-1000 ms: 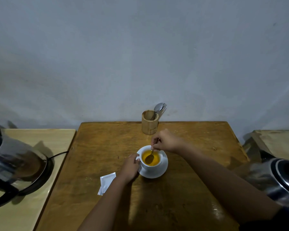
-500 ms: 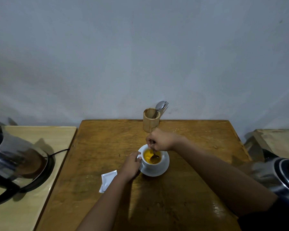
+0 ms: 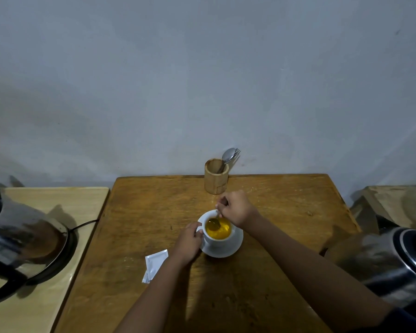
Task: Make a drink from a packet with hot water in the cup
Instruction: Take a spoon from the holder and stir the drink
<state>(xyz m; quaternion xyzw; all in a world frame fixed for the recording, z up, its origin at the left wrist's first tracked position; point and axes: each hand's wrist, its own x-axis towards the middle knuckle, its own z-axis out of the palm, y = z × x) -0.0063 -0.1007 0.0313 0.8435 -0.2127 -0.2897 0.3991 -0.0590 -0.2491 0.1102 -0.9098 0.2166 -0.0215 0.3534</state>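
A white cup (image 3: 217, 237) of orange-yellow drink stands on a white saucer (image 3: 235, 247) just below the centre of the frame, on a brown wooden table (image 3: 274, 212). The left hand (image 3: 187, 242) grips the cup's handle. The right hand (image 3: 235, 207), above the cup, pinches a small spoon (image 3: 214, 223) whose bowl dips into the drink. A torn white packet (image 3: 155, 261) lies flat to the lower left of the cup. A bamboo holder (image 3: 216, 176) with cutlery stands at the table's far edge. A steel kettle (image 3: 22, 239) sits at the left edge of the frame, another kettle (image 3: 394, 263) at the right edge.
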